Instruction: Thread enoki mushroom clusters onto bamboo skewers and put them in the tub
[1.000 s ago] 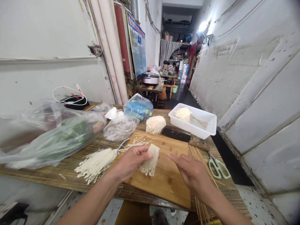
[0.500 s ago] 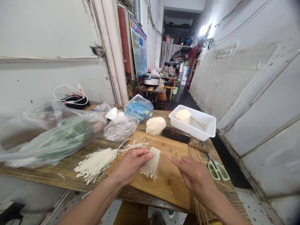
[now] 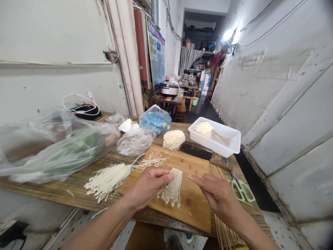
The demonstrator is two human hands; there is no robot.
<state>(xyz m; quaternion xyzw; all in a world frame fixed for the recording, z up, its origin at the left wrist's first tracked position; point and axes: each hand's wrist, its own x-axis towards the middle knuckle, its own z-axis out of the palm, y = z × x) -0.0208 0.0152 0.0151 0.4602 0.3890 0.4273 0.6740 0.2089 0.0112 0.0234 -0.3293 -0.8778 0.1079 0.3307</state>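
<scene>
My left hand [image 3: 149, 187] is shut on a small bunch of pale enoki mushrooms [image 3: 171, 189], pinching its flat base above the wooden cutting board [image 3: 194, 208]. The stems hang toward me. My right hand [image 3: 218, 196] holds nothing, its fingertips just right of the bunch, with a narrow gap between them. A larger enoki bunch [image 3: 108, 180] lies on the table left of the board, and loose strands [image 3: 152, 160] lie across the board's far corner. Another bunch [image 3: 173, 139] stands beyond the board.
A cleaver [image 3: 195, 151] lies at the board's far edge. Bamboo skewers [image 3: 217, 173] and green-handled scissors [image 3: 242, 190] lie to the right. A white plastic tray [image 3: 229, 140] holds skewered enoki. Plastic bags [image 3: 59, 149] fill the table's left. A person sits far down the corridor [image 3: 185, 76].
The small enoki bunch and my left hand have shifted slightly right and toward me. My right hand has stayed close beside the bunch. The whole view has drifted slightly.
</scene>
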